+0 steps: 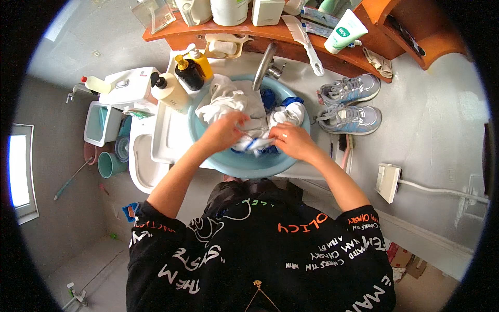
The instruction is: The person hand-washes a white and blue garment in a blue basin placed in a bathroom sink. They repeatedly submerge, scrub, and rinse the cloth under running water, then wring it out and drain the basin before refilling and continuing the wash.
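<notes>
A light blue plastic basin (249, 171) sits on the sink counter below a metal faucet (263, 68). White cloth garments (226, 97) with blue parts fill much of it. My right hand (292, 141), wearing a ring, grips a blue-striped edge of the white cloth (255, 144) near the basin's front. On the left, my left hand (224, 132) is over the same cloth, blurred, with its fingers partly spread; whether it pinches the fabric is unclear. Any water under the cloth is hidden.
Pump bottles (171, 93) stand left of the basin by a white tray (160, 156). Grey sneakers (351, 117) and a brush (345, 146) lie to the right. Behind, an orange-brown shelf (179, 41) carries containers, a white comb (304, 43) and a tube (345, 31).
</notes>
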The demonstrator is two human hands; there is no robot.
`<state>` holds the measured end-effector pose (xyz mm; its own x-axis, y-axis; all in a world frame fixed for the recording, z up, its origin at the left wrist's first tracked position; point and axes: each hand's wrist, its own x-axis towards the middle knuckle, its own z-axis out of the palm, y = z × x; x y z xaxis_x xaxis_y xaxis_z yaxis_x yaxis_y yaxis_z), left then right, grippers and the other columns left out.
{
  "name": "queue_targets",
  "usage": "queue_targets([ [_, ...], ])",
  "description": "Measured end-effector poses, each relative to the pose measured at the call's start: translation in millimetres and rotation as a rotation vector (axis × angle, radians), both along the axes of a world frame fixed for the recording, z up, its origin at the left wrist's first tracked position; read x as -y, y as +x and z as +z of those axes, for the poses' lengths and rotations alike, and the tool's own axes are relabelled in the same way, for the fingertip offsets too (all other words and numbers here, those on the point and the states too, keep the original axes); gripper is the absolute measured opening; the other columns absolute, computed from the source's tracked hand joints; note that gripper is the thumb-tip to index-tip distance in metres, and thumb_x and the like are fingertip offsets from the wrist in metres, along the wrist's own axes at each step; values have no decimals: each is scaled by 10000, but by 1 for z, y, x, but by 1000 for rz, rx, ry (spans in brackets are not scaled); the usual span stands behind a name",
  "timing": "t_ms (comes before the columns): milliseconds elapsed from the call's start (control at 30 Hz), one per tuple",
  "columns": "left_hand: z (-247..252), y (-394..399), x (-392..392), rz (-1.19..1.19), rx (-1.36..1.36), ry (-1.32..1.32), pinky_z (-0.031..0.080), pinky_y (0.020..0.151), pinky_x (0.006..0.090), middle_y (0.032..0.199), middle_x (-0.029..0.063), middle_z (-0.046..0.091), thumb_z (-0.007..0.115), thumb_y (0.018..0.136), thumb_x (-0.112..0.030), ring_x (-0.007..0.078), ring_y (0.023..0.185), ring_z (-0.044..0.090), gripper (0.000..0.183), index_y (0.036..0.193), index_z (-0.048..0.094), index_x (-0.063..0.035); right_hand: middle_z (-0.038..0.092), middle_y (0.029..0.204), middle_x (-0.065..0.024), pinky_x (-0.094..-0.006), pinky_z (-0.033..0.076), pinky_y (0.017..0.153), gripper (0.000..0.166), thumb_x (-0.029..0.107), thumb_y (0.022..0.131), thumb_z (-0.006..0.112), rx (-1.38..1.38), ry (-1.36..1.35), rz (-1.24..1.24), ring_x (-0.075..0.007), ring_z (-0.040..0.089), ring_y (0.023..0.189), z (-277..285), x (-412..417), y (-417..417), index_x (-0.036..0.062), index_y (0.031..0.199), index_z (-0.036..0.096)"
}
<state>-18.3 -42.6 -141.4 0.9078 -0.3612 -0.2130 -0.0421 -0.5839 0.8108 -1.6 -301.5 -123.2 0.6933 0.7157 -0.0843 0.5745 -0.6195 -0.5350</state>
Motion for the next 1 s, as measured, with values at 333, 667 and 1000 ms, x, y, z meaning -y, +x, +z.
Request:
queue_targets([
  [333,20,-6,-1,140,108,9,478,746,436,865,217,640,589,854,-117,395,850,626,178,1021,598,-55,589,926,-40,-262,514,743,161,28,884,618,-99,790,-300,-143,618,832,145,11,-5,32,1013,523],
  [667,173,-4,-9,407,97,-376,550,602,244,925,123,634,431,962,-38,165,769,652,298,1235,537,13,620,973,-47,-261,511,730,295,170,931,612,-473,871,-540,-138,605,843,119,2,14,54,1144,443],
  [1000,280,10,26,213,106,-648,604,720,354,1080,226,609,585,909,-351,287,901,675,578,1337,457,15,657,1018,-67,-311,504,849,521,219,721,828,-241,785,-282,-163,626,935,171,-60,5,70,1143,561],
])
